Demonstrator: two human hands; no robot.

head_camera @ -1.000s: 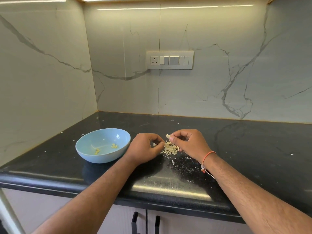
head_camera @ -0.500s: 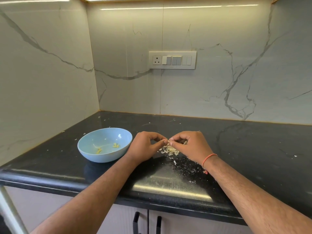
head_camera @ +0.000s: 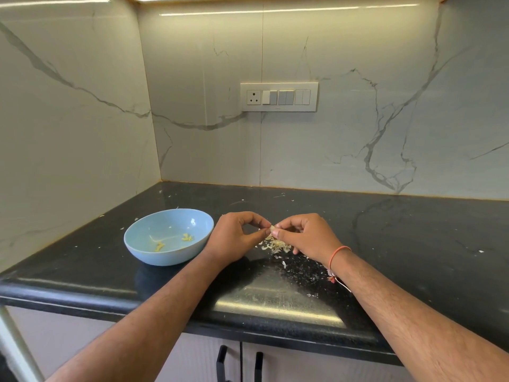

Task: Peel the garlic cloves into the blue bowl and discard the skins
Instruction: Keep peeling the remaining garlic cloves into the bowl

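Both hands, left [head_camera: 237, 238] and right [head_camera: 305, 234], pinch one clove [head_camera: 273, 229] above skins [head_camera: 278, 245]; strip slowly, then drop clove in bowl [head_camera: 143, 252].

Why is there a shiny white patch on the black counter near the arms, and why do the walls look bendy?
Head view: the light strips above bounce off the glossy black counter as glare near its front edge; the wide-angle lens bows the wall and its seams; the garlic clove pinched between the left hand and right hand looks small and soft.
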